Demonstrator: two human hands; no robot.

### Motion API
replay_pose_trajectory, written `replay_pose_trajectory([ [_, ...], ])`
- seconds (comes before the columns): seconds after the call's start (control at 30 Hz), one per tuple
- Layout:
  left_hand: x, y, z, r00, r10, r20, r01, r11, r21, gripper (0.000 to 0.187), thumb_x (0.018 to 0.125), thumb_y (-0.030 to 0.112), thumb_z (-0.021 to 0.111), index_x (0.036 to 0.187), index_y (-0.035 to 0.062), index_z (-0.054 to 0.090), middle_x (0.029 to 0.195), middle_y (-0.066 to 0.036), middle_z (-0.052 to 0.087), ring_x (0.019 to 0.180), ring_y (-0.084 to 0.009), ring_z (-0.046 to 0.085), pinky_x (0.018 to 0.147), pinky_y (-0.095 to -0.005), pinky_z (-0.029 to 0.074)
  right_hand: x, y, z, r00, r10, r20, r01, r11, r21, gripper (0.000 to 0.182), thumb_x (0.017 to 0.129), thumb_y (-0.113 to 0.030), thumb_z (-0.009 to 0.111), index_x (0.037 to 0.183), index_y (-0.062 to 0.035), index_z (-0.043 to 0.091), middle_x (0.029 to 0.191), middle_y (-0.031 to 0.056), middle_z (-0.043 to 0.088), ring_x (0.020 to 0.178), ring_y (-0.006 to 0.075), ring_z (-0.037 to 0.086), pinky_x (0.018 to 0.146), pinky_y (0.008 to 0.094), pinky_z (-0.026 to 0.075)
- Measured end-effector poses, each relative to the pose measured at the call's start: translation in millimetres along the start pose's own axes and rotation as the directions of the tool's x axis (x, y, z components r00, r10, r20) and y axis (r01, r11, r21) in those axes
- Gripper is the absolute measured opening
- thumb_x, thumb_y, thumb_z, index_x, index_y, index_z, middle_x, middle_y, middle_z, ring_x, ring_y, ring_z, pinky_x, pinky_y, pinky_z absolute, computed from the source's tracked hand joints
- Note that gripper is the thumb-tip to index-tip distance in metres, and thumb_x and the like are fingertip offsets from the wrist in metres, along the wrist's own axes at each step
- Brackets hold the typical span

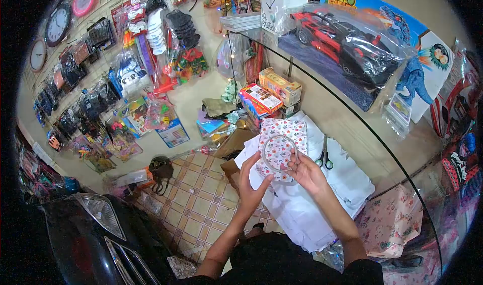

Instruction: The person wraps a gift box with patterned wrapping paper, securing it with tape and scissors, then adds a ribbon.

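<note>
A clear roll of tape is held up over a package in white floral paper. My right hand grips the ring at its lower right, with the fingers curled round the rim. At the ring's left side is my left hand, its thumb and fingers spread apart near the rim and the package's edge. Whether its fingertips touch the tape is hard to make out. The package lies on a stack of white sheets. Scissors with dark green handles rest on the sheets, right of the package.
A glass shelf edge curves along the right, bearing a boxed red and black toy car. Small boxes stand behind the package. An open carton sits left of the sheets. A black motorbike fills the lower left.
</note>
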State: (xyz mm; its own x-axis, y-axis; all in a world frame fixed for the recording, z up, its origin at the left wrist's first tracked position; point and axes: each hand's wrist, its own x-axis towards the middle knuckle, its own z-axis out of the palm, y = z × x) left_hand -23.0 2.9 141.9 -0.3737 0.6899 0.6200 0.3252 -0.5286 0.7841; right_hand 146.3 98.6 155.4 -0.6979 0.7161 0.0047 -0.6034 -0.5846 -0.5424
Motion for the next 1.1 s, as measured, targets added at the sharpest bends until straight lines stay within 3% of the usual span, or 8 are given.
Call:
replay_pose_trajectory([
  [0.47,-0.1,-1.7,-17.3,0.984,0.161,-0.071,-0.128,0.933,0.335,0.029,0.074,0.003,0.076,0.102,0.0012,0.069,0.128,-0.017,0.055,0.121,-0.0271,0.051,0.105,-0.0424,0.036,14.1,21.5,-2.7,0.995,0.089,-0.05,-0.087,0.996,0.029,0.029,0.098,-0.02,0.047,0.12,-0.0016,0.049,0.093,0.0039,0.059,0.089,0.0173,0.06,0.099,0.0425,0.046],
  [0.57,-8.4,-24.3,-22.0,0.976,0.214,-0.034,-0.193,0.929,0.316,0.052,0.071,0.01,0.081,0.118,0.002,0.06,0.137,-0.019,0.048,0.127,-0.0283,0.046,0.108,-0.0448,0.032,20.7,28.1,-13.8,0.991,0.133,-0.009,-0.131,0.987,0.094,0.029,0.098,-0.018,0.047,0.12,-0.0004,0.048,0.093,0.0048,0.058,0.09,0.0178,0.06,0.099,0.0413,0.046],
  [0.67,9.3,-12.3,-9.5,0.984,0.119,-0.136,-0.13,0.989,-0.076,0.09,0.064,0.02,0.088,0.138,0.0038,0.039,0.145,-0.02,0.036,0.134,-0.0291,0.037,0.113,-0.0456,0.027,25.2,32.6,-18.1,0.978,0.177,0.109,-0.192,0.97,0.149,0.029,0.097,-0.018,0.049,0.121,-0.0008,0.049,0.095,0.0067,0.061,0.097,0.0213,0.06,0.1,0.0419,0.045],
  [0.8,17.5,-16.1,-16.3,0.99,-0.089,0.107,0.102,0.987,-0.126,0.117,0.054,0.027,0.093,0.145,0.0042,0.024,0.147,-0.018,0.032,0.139,-0.0287,0.03,0.116,-0.0442,0.022,30.4,40.8,-14.0,0.947,0.256,0.193,-0.284,0.949,0.137,0.031,0.097,-0.018,0.051,0.122,0.0004,0.05,0.101,0.0101,0.062,0.102,0.0241,0.061,0.1,0.0403,0.045],
  [0.9,16.8,-33.6,-21.0,0.991,-0.063,0.121,0.077,0.99,-0.116,0.115,0.054,0.026,0.093,0.144,0.0038,0.025,0.148,-0.018,0.032,0.139,-0.0287,0.03,0.116,-0.0445,0.023,26.8,29.0,7.1,0.943,0.328,-0.054,-0.332,0.92,-0.21,0.031,0.097,-0.018,0.052,0.123,-0.0011,0.051,0.106,0.0123,0.061,0.103,0.0252,0.06,0.1,0.0393,0.043],
  [0.93,17.6,-32.9,-20.7,0.996,-0.034,0.078,0.04,0.996,-0.074,0.107,0.056,0.023,0.092,0.142,0.0038,0.032,0.144,-0.017,0.037,0.135,-0.0289,0.036,0.113,-0.044,0.027,26.1,32.5,10.7,0.986,0.134,-0.099,-0.162,0.905,-0.393,0.03,0.097,-0.018,0.053,0.122,-0.0018,0.053,0.109,0.0126,0.06,0.103,0.025,0.06,0.1,0.0387,0.042],
  [1.0,23.9,-20.9,-22.7,0.996,0.049,0.075,-0.058,0.991,0.124,0.099,0.057,0.024,0.091,0.139,0.0037,0.038,0.14,-0.017,0.04,0.129,-0.0317,0.041,0.108,-0.0431,0.033,24.9,42.5,18.4,0.961,-0.267,-0.068,0.139,0.684,-0.716,0.029,0.097,-0.018,0.054,0.121,-0.003,0.055,0.113,0.0132,0.06,0.105,0.0246,0.059,0.101,0.0375,0.041],
  [1.1,25.7,-19.3,-20.2,0.995,0.053,0.08,-0.068,0.977,0.204,0.091,0.059,0.022,0.089,0.136,0.0055,0.044,0.136,-0.017,0.042,0.125,-0.0337,0.044,0.104,-0.0429,0.037,18.0,24.4,35.0,0.907,-0.283,0.312,0.369,0.177,-0.913,0.026,0.095,-0.016,0.055,0.117,-0.0013,0.058,0.112,0.0116,0.062,0.111,0.0217,0.056,0.1,0.0354,0.039],
])
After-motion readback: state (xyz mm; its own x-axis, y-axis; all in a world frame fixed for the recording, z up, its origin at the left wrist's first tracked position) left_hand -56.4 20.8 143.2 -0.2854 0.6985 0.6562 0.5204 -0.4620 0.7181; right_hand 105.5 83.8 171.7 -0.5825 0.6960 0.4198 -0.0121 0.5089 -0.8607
